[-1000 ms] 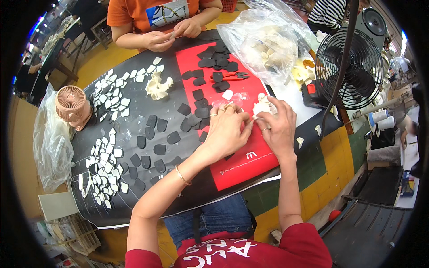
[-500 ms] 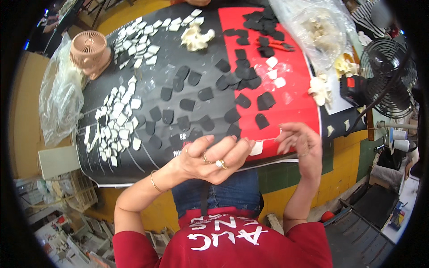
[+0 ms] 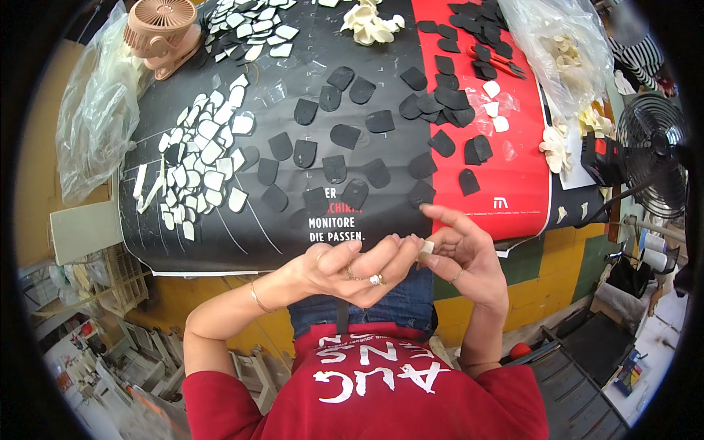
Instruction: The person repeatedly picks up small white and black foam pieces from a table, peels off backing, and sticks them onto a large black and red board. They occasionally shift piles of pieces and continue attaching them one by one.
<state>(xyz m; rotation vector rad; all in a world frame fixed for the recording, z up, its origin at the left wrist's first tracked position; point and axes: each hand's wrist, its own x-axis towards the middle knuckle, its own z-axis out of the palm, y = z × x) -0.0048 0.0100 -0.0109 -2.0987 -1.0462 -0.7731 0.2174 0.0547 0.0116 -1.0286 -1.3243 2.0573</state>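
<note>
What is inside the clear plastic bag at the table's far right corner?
The clear plastic bag holds a heap of cream-coloured pieces, seen through the film. Creases and glare hide their exact shape and number, and whatever lies beneath the heap is covered.

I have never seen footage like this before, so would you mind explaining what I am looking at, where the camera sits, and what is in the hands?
There is no machine here: a person works with two bare hands. The camera is worn on the head and looks down through a fisheye lens, so straight edges bend and the red shirt shows at the bottom. The left hand and right hand meet just in front of the table edge, pinching a small pale piece between the fingertips. On the table lies a black and red poster, strewn with dark rounded pieces and a cluster of white pieces. A small pink fan, clear plastic bags and a black fan stand around.
</note>
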